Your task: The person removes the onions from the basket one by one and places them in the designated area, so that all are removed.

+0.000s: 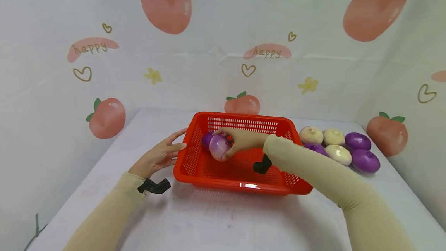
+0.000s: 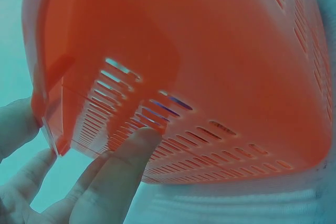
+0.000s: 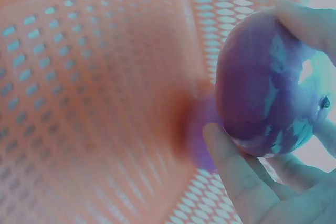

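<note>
My right hand (image 1: 240, 140) reaches into the red plastic basket (image 1: 240, 186) and grips a purple-and-white onion (image 1: 218, 148) with thumb and fingers. In the right wrist view the held onion (image 3: 268, 87) looks glossy, with a small stub at one end. Behind it, a darker purple onion (image 1: 207, 141) lies near the basket's left wall, partly hidden. At the basket's left end my left hand (image 1: 158, 156) touches the rim and outer wall. Its fingers are mostly straight, one fingertip against the slotted wall, as the left wrist view shows.
Right of the basket, several onions sit grouped on the white table (image 1: 195, 224), including a white onion (image 1: 338, 155) and a purple onion (image 1: 365, 160). My right sleeve (image 1: 313, 165) crosses over the basket's right end. A printed cloth (image 1: 209, 76) hangs behind the table.
</note>
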`<state>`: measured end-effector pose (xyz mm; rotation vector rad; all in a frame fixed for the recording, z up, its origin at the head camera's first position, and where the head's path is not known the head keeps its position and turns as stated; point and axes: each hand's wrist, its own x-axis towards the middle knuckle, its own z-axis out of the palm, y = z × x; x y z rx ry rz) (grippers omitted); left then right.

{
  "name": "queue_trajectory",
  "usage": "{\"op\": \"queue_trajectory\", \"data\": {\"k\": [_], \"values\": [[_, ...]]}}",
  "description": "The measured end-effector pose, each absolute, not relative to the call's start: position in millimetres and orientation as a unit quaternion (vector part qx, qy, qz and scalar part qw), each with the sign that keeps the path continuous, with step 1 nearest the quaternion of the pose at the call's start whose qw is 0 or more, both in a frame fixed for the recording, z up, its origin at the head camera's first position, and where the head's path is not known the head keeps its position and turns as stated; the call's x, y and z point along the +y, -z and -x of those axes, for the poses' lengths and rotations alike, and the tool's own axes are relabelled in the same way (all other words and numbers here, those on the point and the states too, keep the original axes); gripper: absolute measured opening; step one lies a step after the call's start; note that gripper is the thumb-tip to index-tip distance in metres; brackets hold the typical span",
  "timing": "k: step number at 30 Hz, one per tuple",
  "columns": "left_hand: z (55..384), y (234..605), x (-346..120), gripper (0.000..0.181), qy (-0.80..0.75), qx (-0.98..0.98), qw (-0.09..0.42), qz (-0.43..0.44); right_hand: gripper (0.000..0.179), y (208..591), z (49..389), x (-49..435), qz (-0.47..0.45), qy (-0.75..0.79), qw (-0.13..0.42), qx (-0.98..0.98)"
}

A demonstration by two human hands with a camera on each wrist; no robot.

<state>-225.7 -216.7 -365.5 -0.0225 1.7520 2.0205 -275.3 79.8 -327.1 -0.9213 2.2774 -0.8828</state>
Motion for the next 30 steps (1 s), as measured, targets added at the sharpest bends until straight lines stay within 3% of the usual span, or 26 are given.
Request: {"op": "queue_trajectory", "data": {"k": [13,21,30], "values": [[225,367,-219,0.071,-0.733,0.638,0.237,-0.008,0.074,268,259,167,0.303,0.493,0.191,0.793],[224,367,-219,0.071,-0.736,0.636,0.234,-0.007,0.052,264,235,221,0.254,0.58,0.165,0.756],[224,366,-219,0.071,-0.738,0.63,0.241,-0.014,0.054,281,207,273,0.205,0.656,0.089,0.721]]}}
